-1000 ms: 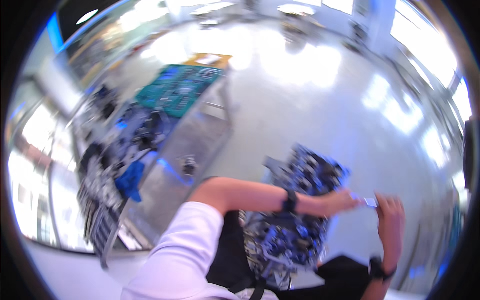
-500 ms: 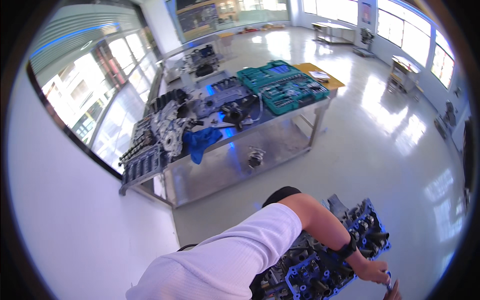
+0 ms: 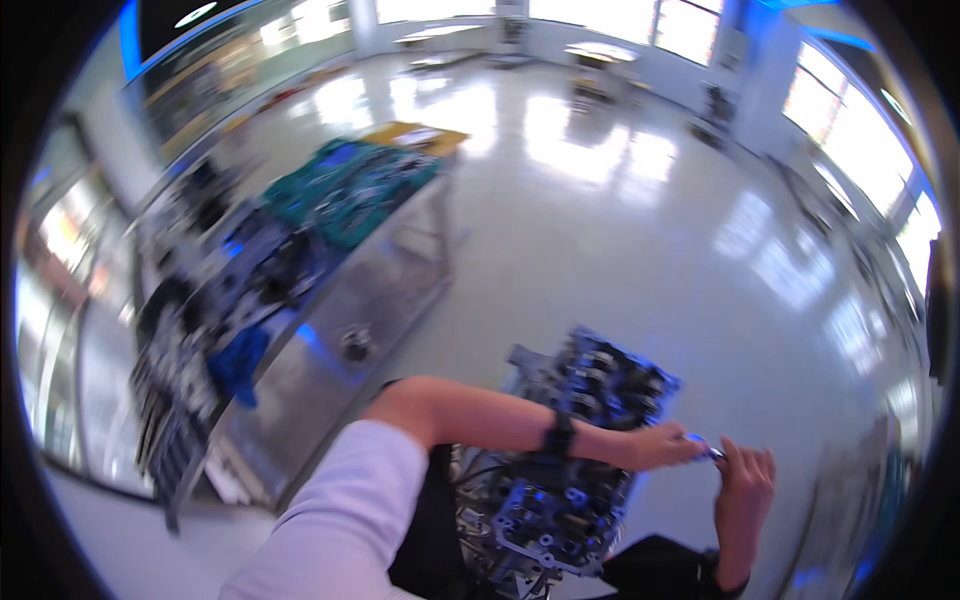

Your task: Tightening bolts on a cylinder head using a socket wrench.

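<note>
A glossy white floor fills most of the frame, throwing back window glare. Along the left side runs a long steel workbench, blurred, loaded with dark engine parts, a blue cloth and green tool trays toward the upper left.

Low in the centre sits an engine block, dark cast metal with many ports and bolts, partly covered by the person's left forearm, which wears a white sleeve and a black wrist strap.

At the lower right, just past the block's edge, the two hands meet. The left hand is closed in a pinch on a small shiny metal part, perhaps a fastener or fitting; too blurred to name further. The right hand rises from below with fingers curled, its fingertips touching the same part, so both hands have hold of it.

As a judgement: the part is tiny, held only by fingertips over open floor beside the block. A slip between the hands could drop it onto the hard floor, or into the block's recesses.
</note>
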Demonstrator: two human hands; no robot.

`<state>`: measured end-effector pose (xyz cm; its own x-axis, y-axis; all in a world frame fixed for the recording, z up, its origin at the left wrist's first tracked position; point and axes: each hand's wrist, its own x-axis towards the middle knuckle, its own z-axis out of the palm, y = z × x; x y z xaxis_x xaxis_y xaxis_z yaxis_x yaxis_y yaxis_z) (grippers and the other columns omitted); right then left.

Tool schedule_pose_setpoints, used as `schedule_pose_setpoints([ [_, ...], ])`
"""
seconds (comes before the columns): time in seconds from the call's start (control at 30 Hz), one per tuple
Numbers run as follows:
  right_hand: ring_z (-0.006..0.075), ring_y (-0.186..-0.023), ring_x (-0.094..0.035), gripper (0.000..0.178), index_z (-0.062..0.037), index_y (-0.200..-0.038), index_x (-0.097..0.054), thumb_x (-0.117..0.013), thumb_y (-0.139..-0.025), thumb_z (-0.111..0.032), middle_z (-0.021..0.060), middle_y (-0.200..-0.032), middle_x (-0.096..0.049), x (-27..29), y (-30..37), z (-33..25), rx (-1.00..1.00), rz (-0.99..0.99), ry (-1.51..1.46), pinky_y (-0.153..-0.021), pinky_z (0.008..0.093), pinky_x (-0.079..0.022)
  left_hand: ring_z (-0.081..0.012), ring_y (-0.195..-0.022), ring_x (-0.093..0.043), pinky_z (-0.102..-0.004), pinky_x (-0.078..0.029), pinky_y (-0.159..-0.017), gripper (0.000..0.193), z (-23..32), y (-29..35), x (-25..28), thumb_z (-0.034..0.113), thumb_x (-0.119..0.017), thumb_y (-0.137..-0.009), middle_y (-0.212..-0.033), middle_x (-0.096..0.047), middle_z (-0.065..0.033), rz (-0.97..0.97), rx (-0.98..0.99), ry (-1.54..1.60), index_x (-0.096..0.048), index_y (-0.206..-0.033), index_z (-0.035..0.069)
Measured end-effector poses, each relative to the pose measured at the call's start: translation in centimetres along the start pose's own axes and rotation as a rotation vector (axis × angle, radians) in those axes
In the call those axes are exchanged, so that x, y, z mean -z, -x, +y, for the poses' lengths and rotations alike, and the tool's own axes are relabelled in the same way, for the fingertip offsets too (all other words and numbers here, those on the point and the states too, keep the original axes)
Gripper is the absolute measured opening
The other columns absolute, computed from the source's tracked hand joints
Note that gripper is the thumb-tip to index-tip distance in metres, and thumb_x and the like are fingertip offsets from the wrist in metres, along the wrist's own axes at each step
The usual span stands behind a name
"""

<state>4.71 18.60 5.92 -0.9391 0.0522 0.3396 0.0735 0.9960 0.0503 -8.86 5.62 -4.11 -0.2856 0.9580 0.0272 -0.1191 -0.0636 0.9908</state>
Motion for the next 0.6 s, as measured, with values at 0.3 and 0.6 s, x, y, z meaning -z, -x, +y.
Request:
schedule_pose_setpoints([
  [0.3, 0.0187, -0.079, -0.062, 0.022, -0.0160, -0.100, -0.065, -0.063, -0.078, -0.016, 0.0005, -0.074, -0.061, -0.7, -0.2, 0.6, 0.027, 0.109, -0.001, -0.099, 0.0456, -0.040, -0.0114, -0.081, -0.053, -0.0293, -0.047, -0.076, 0.035, 4.9, 0.5, 1.1, 0.031, -0.041, -0.099, -0.090, -0.055, -0.0008, 0.117, 0.110, -0.060, -0.057, -0.113, 0.003],
  [0.6, 0.0198, -0.077, -0.063, 0.015, -0.0127, -0.095, -0.063, -0.062, -0.080, -0.017, 0.0024, -0.072, -0.060, 0.7, 1.4, -1.2, -0.045, -0.258, -0.225, -0.087, 0.0442, -0.044, -0.0089, -0.054, -0.041, -0.0254, -0.031, -0.051, 0.043, 0.9, 0.8, 2.4, 0.044, -0.038, -0.095, -0.060, -0.046, 0.0020, 0.048, 0.111, 0.183, -0.049, -0.070, 0.010],
])
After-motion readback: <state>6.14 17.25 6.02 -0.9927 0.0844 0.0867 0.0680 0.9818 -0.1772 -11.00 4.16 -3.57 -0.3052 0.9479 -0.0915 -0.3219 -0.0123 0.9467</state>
